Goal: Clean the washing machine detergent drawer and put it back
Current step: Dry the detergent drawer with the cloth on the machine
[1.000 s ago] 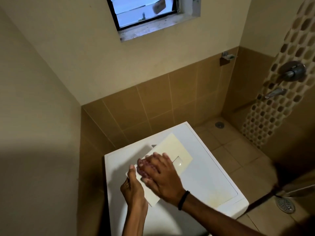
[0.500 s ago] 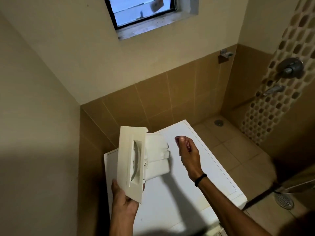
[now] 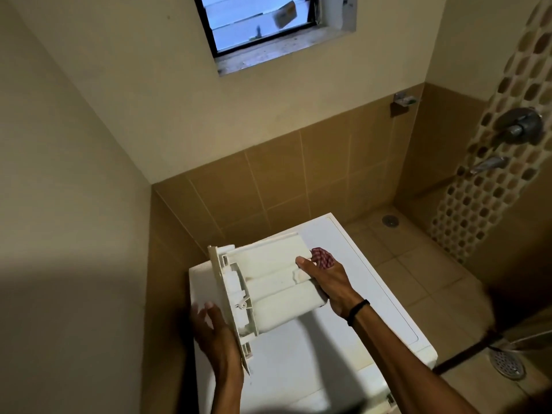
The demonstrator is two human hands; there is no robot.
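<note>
The detergent drawer (image 3: 274, 282) is held in the air just above the white top of the washing machine (image 3: 376, 306), lying across the view with its front panel to the left and its rounded underside facing up. The left hand (image 3: 215, 333) comes up from below with the palm flat against the outer face of the front panel, its fingers straight and spread. The right hand (image 3: 325, 282) reaches in from the right, forearm slanting across the machine, and grips the rear end of the drawer, thumb on top and fingers curled behind. A red-checked cloth (image 3: 322, 256) is bunched at those fingers, against the drawer's far corner. A black band (image 3: 358, 309) circles the right wrist. The machine sits in a corner, with the plain wall close on its left and the tiled wall (image 3: 298, 180) right behind. To its right the tiled floor (image 3: 412, 264) lies open, with a drain (image 3: 389, 220) near the back.
</note>
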